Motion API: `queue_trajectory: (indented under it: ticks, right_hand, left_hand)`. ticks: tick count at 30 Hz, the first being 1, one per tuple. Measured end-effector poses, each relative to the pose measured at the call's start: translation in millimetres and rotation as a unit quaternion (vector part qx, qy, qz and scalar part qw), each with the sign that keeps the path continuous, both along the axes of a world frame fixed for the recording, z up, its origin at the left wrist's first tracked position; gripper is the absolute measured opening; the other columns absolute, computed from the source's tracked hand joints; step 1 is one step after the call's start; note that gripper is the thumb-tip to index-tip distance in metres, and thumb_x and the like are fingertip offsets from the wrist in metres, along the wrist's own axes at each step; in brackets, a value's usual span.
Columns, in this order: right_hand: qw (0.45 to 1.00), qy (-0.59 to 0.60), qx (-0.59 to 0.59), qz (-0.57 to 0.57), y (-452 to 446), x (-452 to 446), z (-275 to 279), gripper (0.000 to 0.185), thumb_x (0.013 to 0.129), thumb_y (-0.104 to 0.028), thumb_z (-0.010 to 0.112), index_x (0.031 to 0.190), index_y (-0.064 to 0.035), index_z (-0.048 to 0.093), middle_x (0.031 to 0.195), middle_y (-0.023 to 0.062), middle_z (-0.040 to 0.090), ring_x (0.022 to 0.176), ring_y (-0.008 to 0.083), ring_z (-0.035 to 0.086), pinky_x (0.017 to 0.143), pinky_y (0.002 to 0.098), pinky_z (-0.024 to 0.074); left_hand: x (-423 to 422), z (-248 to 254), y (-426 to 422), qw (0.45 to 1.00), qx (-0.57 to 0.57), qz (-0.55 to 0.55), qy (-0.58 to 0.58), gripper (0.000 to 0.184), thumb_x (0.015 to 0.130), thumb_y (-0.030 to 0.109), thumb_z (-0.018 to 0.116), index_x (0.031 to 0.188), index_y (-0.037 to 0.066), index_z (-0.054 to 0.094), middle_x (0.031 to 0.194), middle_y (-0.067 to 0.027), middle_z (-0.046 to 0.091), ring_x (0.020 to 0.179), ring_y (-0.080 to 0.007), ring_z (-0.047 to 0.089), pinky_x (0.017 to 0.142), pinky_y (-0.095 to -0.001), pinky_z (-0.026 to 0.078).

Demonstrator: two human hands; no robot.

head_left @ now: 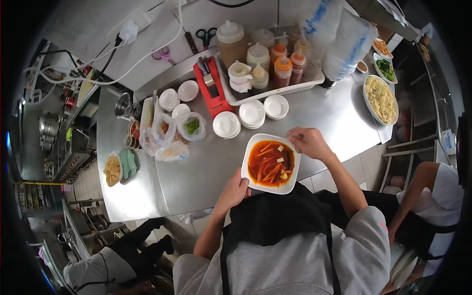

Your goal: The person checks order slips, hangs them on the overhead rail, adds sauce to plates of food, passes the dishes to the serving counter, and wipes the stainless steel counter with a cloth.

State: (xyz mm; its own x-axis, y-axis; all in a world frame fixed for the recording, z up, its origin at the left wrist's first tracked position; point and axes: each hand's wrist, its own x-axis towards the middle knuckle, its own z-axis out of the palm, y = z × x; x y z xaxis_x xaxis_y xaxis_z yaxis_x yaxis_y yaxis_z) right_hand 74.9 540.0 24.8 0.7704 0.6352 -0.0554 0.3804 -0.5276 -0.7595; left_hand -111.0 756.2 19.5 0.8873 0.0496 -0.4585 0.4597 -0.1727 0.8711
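A white square bowl [250, 184] of red-orange soup with strips and pale cubes in it is at the front edge of the steel counter. My left hand [238, 189] grips its lower left corner, thumb near the rim. At the upper right corner, the bent fingers of my right hand [309, 141] are closed together by the rim. What they hold, if anything, I cannot make out. Just beyond the bowl stand stacks of small white dishes [226, 124]. A plastic bag of chopped green herbs [191, 127] lies to the left.
A white basket [275, 92] of sauce bottles and a red holder [212, 88] stand at the back. To the right are a big dish of pale yellow food [381, 101] and a bowl of greens [385, 70]. Co-workers [105, 265] are on both sides.
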Motion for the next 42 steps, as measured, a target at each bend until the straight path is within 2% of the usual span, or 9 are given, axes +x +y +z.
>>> queue_trajectory:
  ticks: [3,6,9,14,20,27,32,34,42]
  right_hand:
    - [0.936,0.305,0.169,-0.049,-23,21,-9,0.03,0.087,-0.027,0.053,0.103,-0.0026,0.059,0.085,0.0064,0.064,0.071,0.0134,0.061,0.064,0.0278,0.0497]
    - [0.764,0.542,0.351,-0.009,-24,35,-27,0.03,0.089,-0.025,0.049,0.108,-0.0014,0.055,0.101,0.0084,0.061,0.089,0.0155,0.06,0.076,0.0262,0.05]
    - [0.639,0.626,0.445,-0.028,-17,30,-37,0.033,0.09,-0.026,0.046,0.113,-0.002,0.051,0.108,0.0104,0.057,0.096,0.0187,0.058,0.082,0.0295,0.0487]
    - [0.56,0.57,0.6,-0.028,-15,-21,-86,0.038,0.093,-0.028,0.038,0.121,-0.0027,0.042,0.116,0.0123,0.051,0.103,0.0223,0.055,0.086,0.0354,0.0473]
    - [0.329,0.761,0.555,-0.074,-11,-48,-57,0.039,0.093,-0.027,0.034,0.124,-0.0032,0.038,0.12,0.013,0.048,0.106,0.0235,0.052,0.088,0.0381,0.0464]
    - [0.523,0.686,0.478,-0.163,-65,-38,-26,0.038,0.094,-0.026,0.03,0.121,-0.0014,0.041,0.119,0.0135,0.049,0.104,0.0237,0.052,0.088,0.0389,0.0459]
    - [0.974,0.127,0.094,-0.161,-96,24,7,0.031,0.087,-0.022,0.05,0.106,0.002,0.056,0.093,0.0153,0.062,0.096,0.0277,0.057,0.091,0.0398,0.04]
    - [0.985,-0.148,-0.027,-0.085,-102,47,0,0.023,0.083,-0.018,0.056,0.095,0.0012,0.061,0.092,0.0196,0.061,0.096,0.0336,0.056,0.096,0.0436,0.0335]
    - [0.995,-0.065,0.024,-0.067,-5,62,75,0.02,0.083,-0.018,0.058,0.088,0.0012,0.062,0.085,0.0154,0.063,0.075,0.028,0.06,0.065,0.0336,0.045]
  left_hand:
    - [19,2,-12,0.999,-0.044,-0.017,0.005,0.025,0.087,0.007,0.032,0.108,-0.001,0.042,0.068,-0.005,0.05,0.052,-0.0104,0.049,0.051,-0.0263,0.043]
    - [44,6,-25,0.993,-0.092,-0.069,0.025,0.024,0.088,0.007,0.032,0.108,-0.001,0.042,0.07,-0.0044,0.05,0.053,-0.0095,0.049,0.051,-0.025,0.042]
    - [60,5,-41,0.99,-0.116,-0.076,-0.007,0.022,0.089,0.007,0.032,0.106,-0.001,0.044,0.072,-0.005,0.052,0.054,-0.0098,0.05,0.051,-0.0241,0.043]
    - [72,8,-58,0.993,-0.119,0.001,-0.005,0.023,0.09,0.008,0.031,0.106,-0.002,0.044,0.075,-0.0066,0.054,0.055,-0.0108,0.052,0.052,-0.0247,0.045]
    - [69,7,-62,0.995,-0.027,0.09,-0.045,0.022,0.089,0.008,0.032,0.106,-0.002,0.042,0.071,-0.0074,0.054,0.055,-0.0122,0.053,0.052,-0.0254,0.045]
    - [60,-9,-56,0.985,0.05,0.147,-0.076,0.021,0.088,0.006,0.034,0.106,-0.003,0.041,0.066,-0.0106,0.055,0.051,-0.0153,0.055,0.051,-0.0292,0.046]
    - [55,-19,-54,0.984,0.064,0.159,-0.042,0.021,0.088,0.008,0.035,0.104,-0.004,0.041,0.063,-0.0109,0.055,0.051,-0.0169,0.056,0.052,-0.0303,0.046]
    - [52,-16,-54,0.983,0.058,0.172,-0.029,0.022,0.088,0.009,0.035,0.104,-0.005,0.041,0.062,-0.0109,0.054,0.051,-0.0171,0.056,0.053,-0.0307,0.046]
    - [19,10,-38,0.977,0.037,0.209,-0.031,0.025,0.086,0.011,0.036,0.105,-0.005,0.041,0.06,-0.0112,0.053,0.05,-0.0169,0.054,0.052,-0.0311,0.044]
